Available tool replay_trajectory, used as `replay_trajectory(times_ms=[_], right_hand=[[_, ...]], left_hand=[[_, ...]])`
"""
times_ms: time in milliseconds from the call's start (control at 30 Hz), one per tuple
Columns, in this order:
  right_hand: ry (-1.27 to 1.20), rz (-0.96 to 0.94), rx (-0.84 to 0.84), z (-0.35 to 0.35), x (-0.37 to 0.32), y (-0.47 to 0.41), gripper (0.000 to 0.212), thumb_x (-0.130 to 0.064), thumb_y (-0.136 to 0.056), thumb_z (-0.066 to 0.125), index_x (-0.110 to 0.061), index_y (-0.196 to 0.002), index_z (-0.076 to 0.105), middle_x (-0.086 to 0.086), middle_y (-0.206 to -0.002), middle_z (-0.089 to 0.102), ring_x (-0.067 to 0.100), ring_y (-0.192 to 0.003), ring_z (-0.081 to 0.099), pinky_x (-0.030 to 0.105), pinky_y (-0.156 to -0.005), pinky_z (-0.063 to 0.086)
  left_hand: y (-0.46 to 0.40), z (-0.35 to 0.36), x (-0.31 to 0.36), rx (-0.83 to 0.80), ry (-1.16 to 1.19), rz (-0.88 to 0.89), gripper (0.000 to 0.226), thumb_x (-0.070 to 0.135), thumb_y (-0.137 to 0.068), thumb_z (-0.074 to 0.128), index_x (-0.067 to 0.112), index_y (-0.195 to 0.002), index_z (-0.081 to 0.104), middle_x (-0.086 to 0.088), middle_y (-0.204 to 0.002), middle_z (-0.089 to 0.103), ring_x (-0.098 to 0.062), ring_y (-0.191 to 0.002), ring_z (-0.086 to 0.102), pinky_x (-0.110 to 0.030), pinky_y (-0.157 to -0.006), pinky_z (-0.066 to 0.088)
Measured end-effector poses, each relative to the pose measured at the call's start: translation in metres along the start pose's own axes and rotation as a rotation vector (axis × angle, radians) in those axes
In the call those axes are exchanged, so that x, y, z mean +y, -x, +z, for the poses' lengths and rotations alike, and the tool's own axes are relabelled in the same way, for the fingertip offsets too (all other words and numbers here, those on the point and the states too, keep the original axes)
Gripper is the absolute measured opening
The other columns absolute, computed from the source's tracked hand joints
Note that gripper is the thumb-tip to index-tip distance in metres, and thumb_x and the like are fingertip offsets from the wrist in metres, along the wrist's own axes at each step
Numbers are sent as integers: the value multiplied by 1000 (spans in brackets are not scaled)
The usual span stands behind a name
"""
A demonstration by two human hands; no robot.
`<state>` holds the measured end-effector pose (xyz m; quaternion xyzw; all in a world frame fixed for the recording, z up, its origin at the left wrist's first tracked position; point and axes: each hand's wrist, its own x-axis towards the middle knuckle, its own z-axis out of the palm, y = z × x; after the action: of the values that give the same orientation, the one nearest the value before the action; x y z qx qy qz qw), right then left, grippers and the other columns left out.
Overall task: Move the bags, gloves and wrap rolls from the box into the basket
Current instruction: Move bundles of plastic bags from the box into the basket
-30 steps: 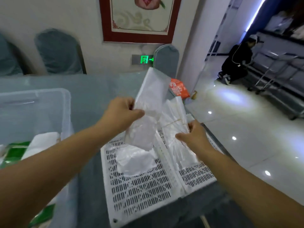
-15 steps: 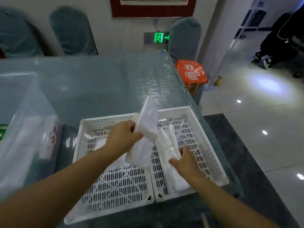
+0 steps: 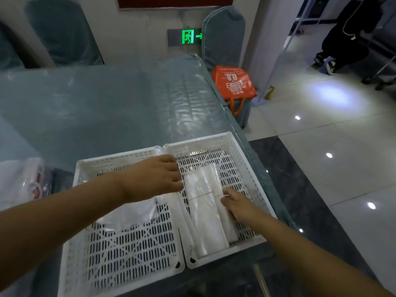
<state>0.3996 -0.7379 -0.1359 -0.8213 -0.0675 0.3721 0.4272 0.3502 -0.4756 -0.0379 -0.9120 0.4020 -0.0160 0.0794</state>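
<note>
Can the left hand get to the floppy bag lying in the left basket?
Probably yes. The left hand hovers over the left basket, and the loose clear bag lies right under its wrist with nothing on top. The right hand is busy on the banded bundle next door.

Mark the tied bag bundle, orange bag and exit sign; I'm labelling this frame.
tied bag bundle [image 3: 205, 213], head view, middle of the bundle.
orange bag [image 3: 233, 83], head view, printed face.
exit sign [image 3: 188, 36], head view, green panel.
</note>
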Motion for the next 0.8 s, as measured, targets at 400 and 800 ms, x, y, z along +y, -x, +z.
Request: replay_trajectory(times_ms=[400,800], right_hand=[[83,-43,103,12,3,-3,27,-24,-89,57,-33,-112,48,-15,-93,56,2,-86,55,19,-65,41],[102,-39,163,16,11,-7,38,-21,-87,59,-28,-122,45,-10,-98,56,6,-89,55,24,-74,47]], left_hand=[[-85,49,33,-266,-62,205,30,8,-78,66,13,-107,59,-3,-84,65,-21,-81,51,-36,-90,40],[-83,75,38,-300,-30,170,24,8,-83,59,13,-106,58,-2,-94,65,-21,-89,52,-35,-90,40]])
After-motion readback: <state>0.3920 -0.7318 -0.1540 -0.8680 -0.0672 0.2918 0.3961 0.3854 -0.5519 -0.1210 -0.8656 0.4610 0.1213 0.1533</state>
